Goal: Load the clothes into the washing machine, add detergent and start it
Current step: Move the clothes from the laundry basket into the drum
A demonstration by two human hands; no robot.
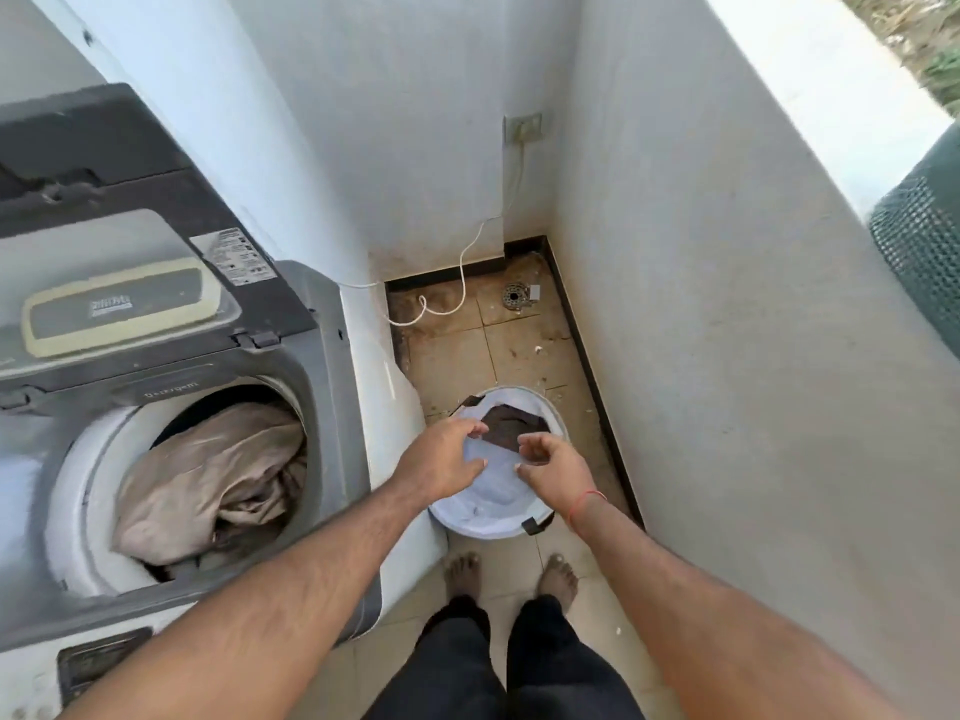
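A grey top-loading washing machine (pixel 322 366) stands at the left with its lid (pixel 119 262) raised. Beige clothes (pixel 213 480) fill its drum. On the floor to its right sits a round white laundry basket (pixel 550 407) with a dark brown garment (pixel 511 426) at its bottom. My left hand (pixel 444 459) and my right hand (pixel 553 467) hover over the basket's mouth, fingers curled and apart, holding nothing. A red thread circles my right wrist.
White walls enclose a narrow corner. A white cable (pixel 457 283) runs from a wall socket (pixel 522 128) across the stained tile floor (pixel 452 356), near a floor drain (pixel 514 295). My bare feet (pixel 511 574) stand just before the basket. A green mesh object (pixel 919 241) is at the right.
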